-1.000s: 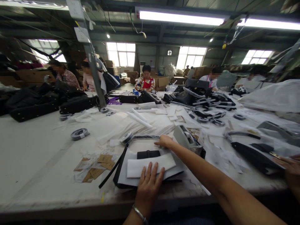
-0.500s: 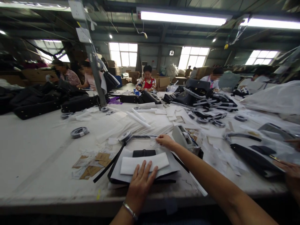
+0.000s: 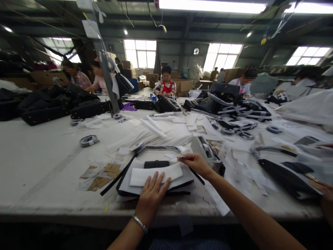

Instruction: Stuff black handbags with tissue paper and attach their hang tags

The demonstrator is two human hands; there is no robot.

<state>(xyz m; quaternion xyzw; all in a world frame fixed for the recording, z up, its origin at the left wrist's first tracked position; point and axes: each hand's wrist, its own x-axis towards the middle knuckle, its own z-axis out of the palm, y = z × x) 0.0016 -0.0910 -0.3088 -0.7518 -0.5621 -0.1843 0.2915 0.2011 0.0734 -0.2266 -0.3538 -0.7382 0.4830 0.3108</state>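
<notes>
A black handbag (image 3: 125,189) lies on the worktable in front of me, with a white sheet (image 3: 125,176) over it. Across that sheet is a white foam strip (image 3: 170,172), and my left hand (image 3: 153,191) rests flat on its middle, fingers spread. The bag's wrapped handle (image 3: 160,148) arches away behind a dark flap (image 3: 156,164). At the handle's right end, my right hand (image 3: 195,164) is closed in a pinch. A thin whitish bit shows at its fingertips, too small to name.
A grey tape dispenser (image 3: 204,149) stands behind my right hand. Brown cards (image 3: 104,177) lie left of the bag, a coiled strap (image 3: 89,140) farther back. At right, a co-worker's hand (image 3: 325,189) touches another black bag (image 3: 283,178). Black bags are piled behind.
My right hand has drawn back slightly from the handle and turned, fingers still pinched. My left hand stays flat on the foam strip. The view has shifted a little.
</notes>
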